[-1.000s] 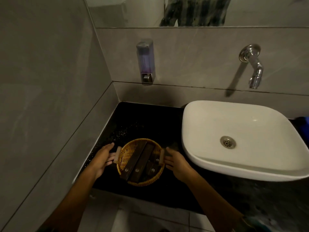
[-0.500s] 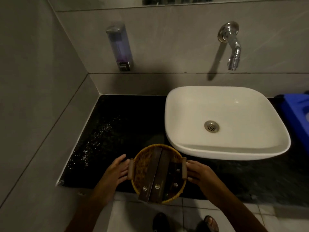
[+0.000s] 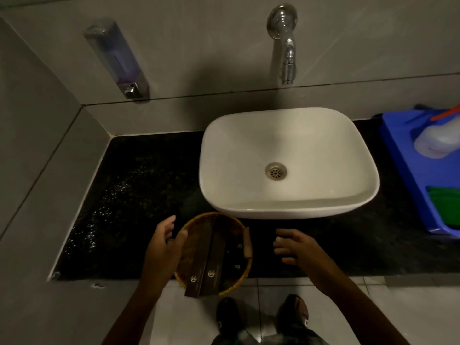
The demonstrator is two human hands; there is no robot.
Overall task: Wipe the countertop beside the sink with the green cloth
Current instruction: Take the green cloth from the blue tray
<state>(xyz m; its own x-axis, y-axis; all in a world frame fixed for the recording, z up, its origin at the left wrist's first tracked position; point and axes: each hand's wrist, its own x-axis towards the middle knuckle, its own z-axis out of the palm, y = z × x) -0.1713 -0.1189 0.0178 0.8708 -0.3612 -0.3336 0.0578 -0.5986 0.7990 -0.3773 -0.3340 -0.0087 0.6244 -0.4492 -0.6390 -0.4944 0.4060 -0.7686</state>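
Observation:
The green cloth (image 3: 445, 207) lies folded in a blue tray (image 3: 408, 170) on the black countertop (image 3: 149, 185), right of the white sink (image 3: 286, 163). Pale specks dot the countertop's left part. A round wicker basket (image 3: 216, 252) holding dark flat packets sits at the counter's front edge, partly overhanging it. My left hand (image 3: 161, 247) is against the basket's left side with its thumb on the rim; the handle there is hidden. My right hand (image 3: 296, 247) hovers open to the right of the basket, apart from its right handle.
A white spray bottle (image 3: 438, 143) lies in the blue tray. A soap dispenser (image 3: 119, 61) and a chrome tap (image 3: 286, 46) are on the back wall. A tiled wall closes the left side. My shoes (image 3: 261, 317) stand on the floor below the counter's edge.
The basket moved from the counter's left middle toward the front edge, carried by both hands. My right hand has since let go of its handle and drawn off to the right.

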